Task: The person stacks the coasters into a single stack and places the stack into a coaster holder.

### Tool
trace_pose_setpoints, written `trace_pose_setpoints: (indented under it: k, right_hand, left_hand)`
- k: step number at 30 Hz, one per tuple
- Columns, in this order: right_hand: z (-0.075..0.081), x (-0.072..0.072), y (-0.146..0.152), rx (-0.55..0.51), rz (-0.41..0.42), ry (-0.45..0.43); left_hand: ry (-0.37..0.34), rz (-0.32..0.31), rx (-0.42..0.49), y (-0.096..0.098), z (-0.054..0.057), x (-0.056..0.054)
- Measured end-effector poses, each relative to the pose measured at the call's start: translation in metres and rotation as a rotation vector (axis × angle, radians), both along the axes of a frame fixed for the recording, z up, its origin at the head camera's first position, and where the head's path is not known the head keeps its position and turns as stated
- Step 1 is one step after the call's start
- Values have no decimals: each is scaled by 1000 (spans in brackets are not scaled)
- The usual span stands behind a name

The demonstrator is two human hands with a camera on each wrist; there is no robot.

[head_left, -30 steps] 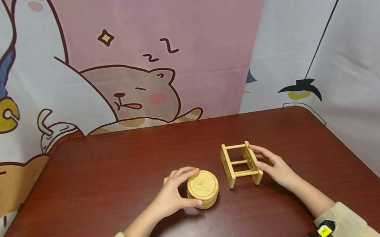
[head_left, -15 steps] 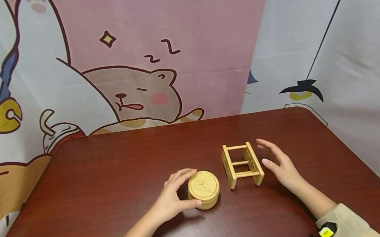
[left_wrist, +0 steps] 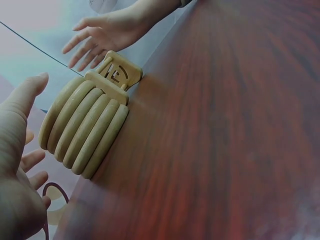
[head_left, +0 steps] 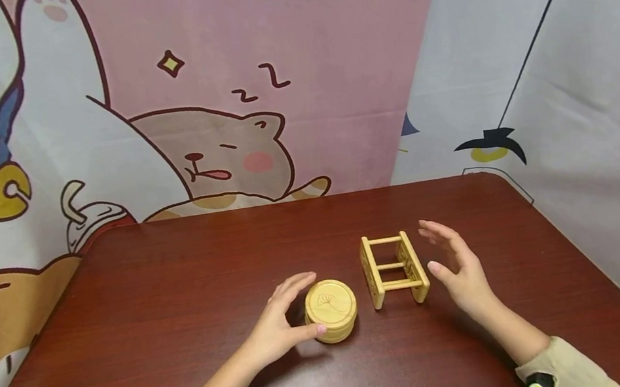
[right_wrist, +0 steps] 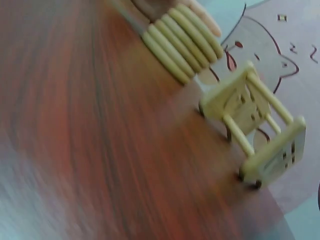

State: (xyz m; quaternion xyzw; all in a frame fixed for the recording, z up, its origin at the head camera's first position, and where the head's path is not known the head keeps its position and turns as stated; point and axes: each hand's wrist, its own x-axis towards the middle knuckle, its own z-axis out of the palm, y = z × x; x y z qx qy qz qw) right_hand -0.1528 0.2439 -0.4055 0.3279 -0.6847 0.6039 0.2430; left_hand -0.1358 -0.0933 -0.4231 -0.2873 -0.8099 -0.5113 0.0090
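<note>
A stack of several round wooden coasters (head_left: 331, 308) stands on the table, its top one engraved with a leaf-like design. My left hand (head_left: 280, 322) curves loosely beside the stack's left side. In the left wrist view its thumb is apart from the coasters (left_wrist: 85, 127); whether any fingertip touches them is hard to tell. To the right of the stack stands a light wooden coaster holder (head_left: 373, 274), two carved side panels joined by rods, with nothing in it. My right hand (head_left: 464, 271) hovers just right of the holder, fingers spread, holding nothing.
The dark red-brown wooden table (head_left: 205, 254) extends around both objects. Behind it hangs a cloth backdrop (head_left: 340, 70) with cartoon animals, and more pale cloth falls along the right side.
My right hand has let go of the coaster holder and drawn away to the right. My left fingers have eased slightly off the coaster stack. Holder and coasters stay in place.
</note>
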Motion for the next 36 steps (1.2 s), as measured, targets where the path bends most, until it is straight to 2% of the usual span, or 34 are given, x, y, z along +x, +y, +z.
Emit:
trace_pose_setpoints:
  k: [4, 11, 18, 27, 36]
  right_hand:
    - [-1, 2, -6, -25, 37, 13]
    - [5, 18, -26, -43, 126, 9]
    - [9, 37, -44, 68, 136, -24]
    - [6, 55, -63, 183, 215, -90]
    - [-5, 63, -78, 295, 176, -207]
  left_hand:
    - [-1, -11, 27, 0, 0, 1]
    - [-12, -43, 77, 0, -1, 7]
    - [-44, -40, 82, -1, -3, 14]
    - [-81, -55, 101, 1, -3, 20]
    - [-88, -46, 113, 4, -5, 24]
